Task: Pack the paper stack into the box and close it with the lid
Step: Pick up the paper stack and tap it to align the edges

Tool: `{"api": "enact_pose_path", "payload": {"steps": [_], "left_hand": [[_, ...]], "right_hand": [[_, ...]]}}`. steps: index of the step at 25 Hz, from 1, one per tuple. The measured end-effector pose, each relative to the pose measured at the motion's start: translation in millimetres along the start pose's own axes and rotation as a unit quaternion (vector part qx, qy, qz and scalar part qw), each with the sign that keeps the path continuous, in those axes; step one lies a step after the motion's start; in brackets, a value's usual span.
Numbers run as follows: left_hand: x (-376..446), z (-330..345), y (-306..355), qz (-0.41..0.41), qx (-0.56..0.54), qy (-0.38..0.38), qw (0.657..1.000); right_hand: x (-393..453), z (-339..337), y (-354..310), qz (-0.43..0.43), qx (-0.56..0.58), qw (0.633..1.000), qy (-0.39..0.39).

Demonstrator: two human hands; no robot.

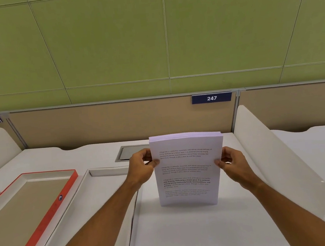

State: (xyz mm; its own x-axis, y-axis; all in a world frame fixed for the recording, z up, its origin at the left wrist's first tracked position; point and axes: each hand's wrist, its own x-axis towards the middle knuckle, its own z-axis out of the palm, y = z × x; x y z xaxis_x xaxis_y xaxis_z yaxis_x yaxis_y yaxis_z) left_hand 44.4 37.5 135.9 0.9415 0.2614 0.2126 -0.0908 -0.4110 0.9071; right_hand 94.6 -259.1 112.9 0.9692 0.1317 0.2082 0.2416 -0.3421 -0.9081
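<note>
A white paper stack (188, 172) with printed text stands upright on its bottom edge on the white desk, right of centre. My left hand (142, 165) grips its left edge and my right hand (232, 163) grips its right edge. Left of the stack lies an open white box (106, 171), partly hidden under my left forearm. Further left lies the lid (69, 193), turned inside up, with an orange-red rim and a tan inner face.
A grey cable hatch (127, 153) is set into the desk behind my left hand. Curved white side dividers (275, 151) stand at the right and far left. A tan partition (102, 122) with a 247 label closes the back.
</note>
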Motion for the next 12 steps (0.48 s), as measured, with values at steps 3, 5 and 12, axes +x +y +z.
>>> {"api": "enact_pose_path", "payload": {"steps": [3, 5, 12], "left_hand": [[5, -5, 0, 0.005, 0.001, -0.006, 1.0], [5, -6, -3, 0.005, -0.006, -0.012, 1.0], [-6, 2, -32, -0.034, 0.014, -0.027, 0.999]], "right_hand": [[4, -2, 1, -0.01, 0.004, 1.0, -0.001], [3, -2, 4, -0.005, 0.013, 1.0, -0.005], [-5, 2, 25, 0.043, 0.03, 0.997, -0.051]]}}
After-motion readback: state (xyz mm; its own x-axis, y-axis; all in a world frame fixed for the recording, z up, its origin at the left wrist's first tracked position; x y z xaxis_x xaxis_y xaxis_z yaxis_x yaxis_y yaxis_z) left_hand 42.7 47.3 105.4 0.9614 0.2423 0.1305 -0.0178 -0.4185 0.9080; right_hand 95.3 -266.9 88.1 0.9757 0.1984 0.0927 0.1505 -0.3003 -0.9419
